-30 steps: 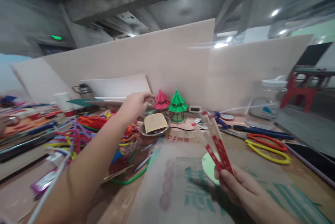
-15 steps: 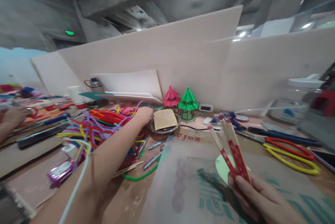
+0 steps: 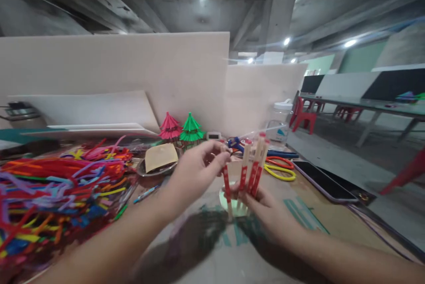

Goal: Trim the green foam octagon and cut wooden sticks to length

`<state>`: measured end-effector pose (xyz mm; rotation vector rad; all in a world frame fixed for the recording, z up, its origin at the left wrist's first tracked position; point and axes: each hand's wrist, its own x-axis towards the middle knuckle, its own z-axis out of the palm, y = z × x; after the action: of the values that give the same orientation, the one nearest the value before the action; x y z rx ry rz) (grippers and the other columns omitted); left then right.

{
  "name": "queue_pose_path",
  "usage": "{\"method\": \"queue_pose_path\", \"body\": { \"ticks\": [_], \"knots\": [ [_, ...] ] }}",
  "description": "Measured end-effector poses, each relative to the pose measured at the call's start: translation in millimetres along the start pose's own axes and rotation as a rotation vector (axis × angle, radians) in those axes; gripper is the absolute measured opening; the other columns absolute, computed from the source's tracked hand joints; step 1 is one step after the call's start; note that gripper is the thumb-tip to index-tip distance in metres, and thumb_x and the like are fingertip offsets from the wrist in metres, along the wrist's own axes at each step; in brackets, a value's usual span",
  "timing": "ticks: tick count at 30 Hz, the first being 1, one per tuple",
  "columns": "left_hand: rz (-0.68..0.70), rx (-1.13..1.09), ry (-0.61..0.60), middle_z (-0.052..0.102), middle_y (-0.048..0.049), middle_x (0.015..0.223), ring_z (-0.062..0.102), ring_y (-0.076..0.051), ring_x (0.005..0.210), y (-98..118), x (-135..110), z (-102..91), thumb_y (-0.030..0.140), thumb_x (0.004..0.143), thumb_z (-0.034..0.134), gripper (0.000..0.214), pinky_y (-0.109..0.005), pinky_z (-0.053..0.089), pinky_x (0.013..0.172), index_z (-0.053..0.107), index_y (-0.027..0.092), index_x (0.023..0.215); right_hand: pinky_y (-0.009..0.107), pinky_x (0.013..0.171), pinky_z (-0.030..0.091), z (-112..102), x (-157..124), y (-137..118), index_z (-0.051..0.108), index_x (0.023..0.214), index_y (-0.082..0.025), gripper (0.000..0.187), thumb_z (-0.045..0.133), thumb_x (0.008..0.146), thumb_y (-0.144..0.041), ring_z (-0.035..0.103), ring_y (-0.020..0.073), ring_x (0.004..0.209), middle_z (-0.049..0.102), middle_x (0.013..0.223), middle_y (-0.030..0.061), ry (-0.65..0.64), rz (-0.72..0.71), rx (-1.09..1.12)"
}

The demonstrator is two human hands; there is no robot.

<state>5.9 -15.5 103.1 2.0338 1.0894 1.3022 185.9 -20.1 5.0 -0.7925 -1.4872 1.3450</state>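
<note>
My right hand [image 3: 260,204] is closed around a small bundle of pale wooden sticks [image 3: 255,164] with red paper bands and reddish tips, held roughly upright. Thumb and fingers of my left hand [image 3: 207,164] pinch the top of a separate red-banded wooden stick [image 3: 227,188], just left of the bundle. Beneath the sticks shows a pale green disc [image 3: 224,202], partly hidden by them and by my right hand. A printed translucent plastic sheet [image 3: 186,248] lies under both hands.
Coloured pipe cleaners [image 3: 66,177] heap up at the left. A metal bowl [image 3: 141,169] bears a yellowish square [image 3: 161,157]. Behind stand a pink paper tree [image 3: 170,125] and a green paper tree [image 3: 191,128]. Scissors with yellow-and-red handles [image 3: 280,171] and a phone [image 3: 325,181] lie right.
My left hand has come from beside the bowl to the sticks and pinches one. The right hand still holds the bundle, now nearer the middle. The view has swung right.
</note>
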Motion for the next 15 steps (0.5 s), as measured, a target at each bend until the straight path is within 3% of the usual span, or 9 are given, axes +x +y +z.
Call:
{"method": "queue_pose_path", "body": {
  "ticks": [4, 7, 10, 12, 15],
  "knots": [
    [-0.015, -0.071, 0.025, 0.061, -0.0011, 0.079, 0.058, -0.012, 0.068, -2, -12, 32.1, 0.036, 0.092, 0.054, 0.02, -0.023, 0.048, 0.061, 0.061, 0.017, 0.088, 0.038, 0.088, 0.051, -2, -15, -3, 0.063, 0.102, -0.017, 0.037, 0.052, 0.092, -0.051, 0.067, 0.0207, 0.09, 0.07, 0.103, 0.0119, -0.168, -0.085, -0.055],
    [0.011, -0.166, 0.062, 0.066, -0.0043, 0.092, 0.062, -0.015, 0.084, 5, -17, 39.6, 0.038, 0.092, 0.054, 0.023, -0.025, 0.05, 0.075, 0.062, 0.017, 0.095, 0.036, 0.081, 0.053, 0, -15, -7, 0.061, 0.096, -0.016, 0.041, 0.043, 0.095, -0.053, 0.067, 0.019, 0.081, 0.071, 0.087, 0.0104, -0.25, -0.153, -0.109],
    [-0.021, -0.303, 0.062, 0.068, -0.0086, 0.105, 0.062, -0.022, 0.101, 12, -20, 45.3, 0.048, 0.089, 0.057, 0.036, -0.029, 0.05, 0.084, 0.062, 0.018, 0.11, 0.034, 0.071, 0.055, 5, -8, -7, 0.057, 0.087, -0.016, 0.049, 0.044, 0.09, -0.063, 0.066, 0.0181, 0.069, 0.068, 0.074, 0.0073, -0.26, -0.078, -0.041],
    [-0.11, -0.4, 0.036, 0.069, -0.0088, 0.1, 0.064, -0.023, 0.093, 13, -22, 50.4, 0.054, 0.087, 0.058, 0.046, -0.03, 0.052, 0.075, 0.058, 0.018, 0.116, 0.034, 0.068, 0.055, 8, -4, -5, 0.057, 0.081, -0.016, 0.055, 0.044, 0.086, -0.069, 0.065, 0.018, 0.067, 0.067, 0.073, 0.0079, -0.282, -0.047, -0.042],
    [-0.176, -0.504, -0.035, 0.067, -0.0052, 0.089, 0.063, -0.016, 0.073, 8, -28, 59.7, 0.056, 0.087, 0.056, 0.043, -0.025, 0.05, 0.062, 0.057, 0.018, 0.107, 0.033, 0.068, 0.055, 8, -1, -1, 0.062, 0.08, -0.016, 0.058, 0.039, 0.088, -0.069, 0.066, 0.0187, 0.068, 0.068, 0.072, 0.0085, -0.324, -0.093, -0.138]
  ]
}}
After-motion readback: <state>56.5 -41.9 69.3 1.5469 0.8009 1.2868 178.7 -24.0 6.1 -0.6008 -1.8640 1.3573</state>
